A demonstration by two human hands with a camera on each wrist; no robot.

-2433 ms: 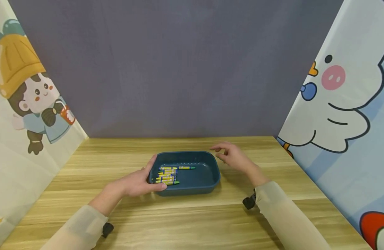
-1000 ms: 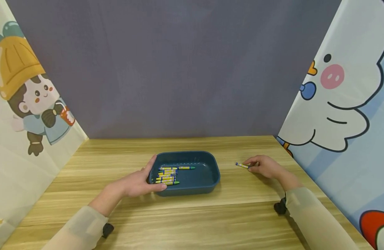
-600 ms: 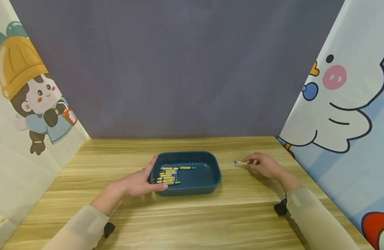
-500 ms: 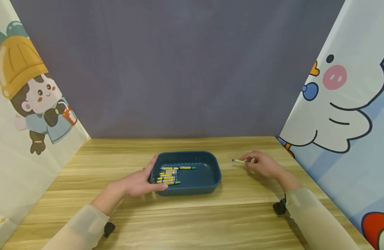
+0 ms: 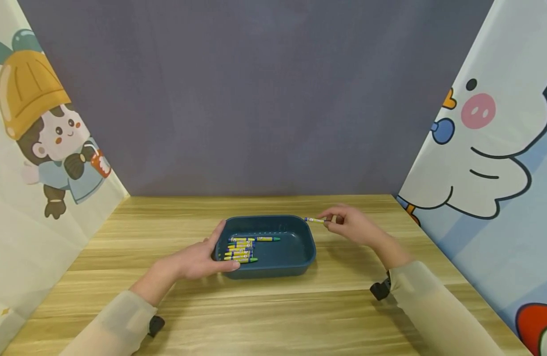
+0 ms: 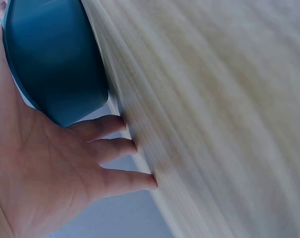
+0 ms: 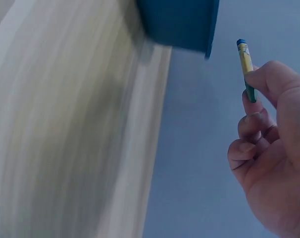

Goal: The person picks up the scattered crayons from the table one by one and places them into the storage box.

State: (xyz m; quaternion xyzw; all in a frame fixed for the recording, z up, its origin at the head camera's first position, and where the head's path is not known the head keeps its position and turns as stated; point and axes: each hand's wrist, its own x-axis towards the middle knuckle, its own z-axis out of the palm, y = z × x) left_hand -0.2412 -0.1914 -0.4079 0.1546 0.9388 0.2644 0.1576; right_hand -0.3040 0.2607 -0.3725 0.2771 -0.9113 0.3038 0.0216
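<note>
With a row of crayons (image 5: 239, 248) already lying in the blue tray (image 5: 295, 257), the right hand (image 5: 351, 226) pinches one more crayon (image 5: 315, 220) just above the tray's far right corner, not yet dropped in, while the left hand (image 5: 197, 259) grips the tray's left end on the bench (image 5: 273, 316).
</note>
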